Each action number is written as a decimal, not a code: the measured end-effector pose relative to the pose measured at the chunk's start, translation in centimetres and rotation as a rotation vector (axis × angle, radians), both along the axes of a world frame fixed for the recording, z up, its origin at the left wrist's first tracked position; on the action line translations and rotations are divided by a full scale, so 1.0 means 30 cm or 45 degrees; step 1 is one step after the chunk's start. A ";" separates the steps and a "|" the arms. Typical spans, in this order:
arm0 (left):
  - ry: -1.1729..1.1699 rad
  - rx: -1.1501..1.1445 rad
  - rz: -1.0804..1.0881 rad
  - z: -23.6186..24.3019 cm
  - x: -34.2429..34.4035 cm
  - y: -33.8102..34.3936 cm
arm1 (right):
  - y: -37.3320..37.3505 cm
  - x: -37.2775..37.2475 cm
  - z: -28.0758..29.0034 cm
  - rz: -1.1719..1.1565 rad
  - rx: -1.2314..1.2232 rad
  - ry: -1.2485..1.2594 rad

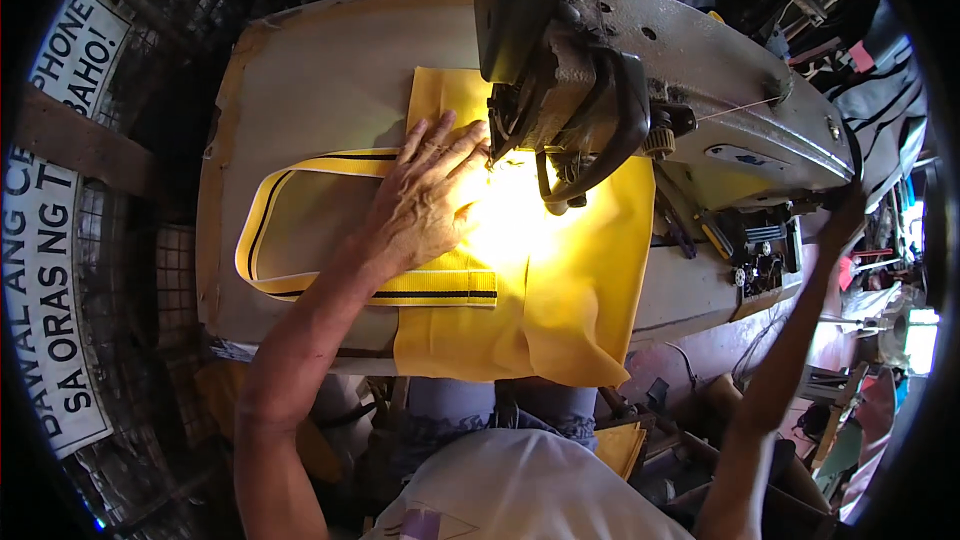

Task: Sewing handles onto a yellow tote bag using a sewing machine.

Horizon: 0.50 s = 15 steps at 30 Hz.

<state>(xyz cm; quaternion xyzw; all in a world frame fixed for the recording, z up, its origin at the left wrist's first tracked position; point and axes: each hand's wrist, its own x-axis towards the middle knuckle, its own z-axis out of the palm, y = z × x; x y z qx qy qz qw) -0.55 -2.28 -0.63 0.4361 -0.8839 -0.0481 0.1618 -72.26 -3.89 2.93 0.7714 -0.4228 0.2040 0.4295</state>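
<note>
My left hand [425,195] lies flat with fingers stretched out on a piece of yellow fabric [580,320], its fingertips close to the needle area of a sewing machine [690,70]. A yellow webbing strap [262,215] with a black stripe makes a loop on the fabric's left side. One strap end rests on the fabric below my hand; the other runs under my fingers. Bright lamp light washes out the needle and presser foot. At the machine's far right end my right hand [846,212] grips the rim of the dark handwheel [854,152]; its fingers are dim and partly hidden.
The fabric hangs over the near edge of the sewing table [300,60], above my lap. Right of the fabric lie a yellow-handled screwdriver [715,233] and a bobbin winder [762,265]. Lettered signs [60,300] hang on wire mesh at left. More yellow pieces [620,447] sit below the table.
</note>
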 end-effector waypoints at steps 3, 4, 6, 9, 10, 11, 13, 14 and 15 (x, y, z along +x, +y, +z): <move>0.057 -0.040 -0.049 -0.016 -0.031 -0.018 | 0.170 -0.143 -0.231 -0.612 0.028 -0.782; 0.007 -0.023 -0.012 -0.019 -0.021 -0.016 | 0.119 -0.038 -0.197 -0.435 -0.029 -0.743; 0.020 -0.008 0.023 -0.003 0.008 0.006 | 0.079 0.177 0.033 -0.261 0.004 -0.598; 0.098 0.023 -0.010 -0.012 -0.008 -0.013 | -0.118 0.119 0.370 -0.210 0.575 -0.878; 0.066 0.008 -0.008 -0.018 -0.009 -0.012 | -0.162 0.068 0.413 -0.212 0.583 -0.873; 0.074 0.012 -0.011 -0.017 -0.013 -0.009 | -0.191 0.017 0.453 -0.433 0.528 -0.149; 0.032 0.046 -0.021 -0.010 -0.013 -0.009 | -0.215 -0.012 0.455 -0.617 0.448 0.573; 0.032 0.050 -0.022 -0.011 -0.013 -0.008 | -0.212 -0.017 0.450 -0.483 0.422 0.453; 0.031 0.043 -0.018 -0.013 -0.014 -0.008 | -0.203 -0.024 0.448 -0.353 0.394 0.335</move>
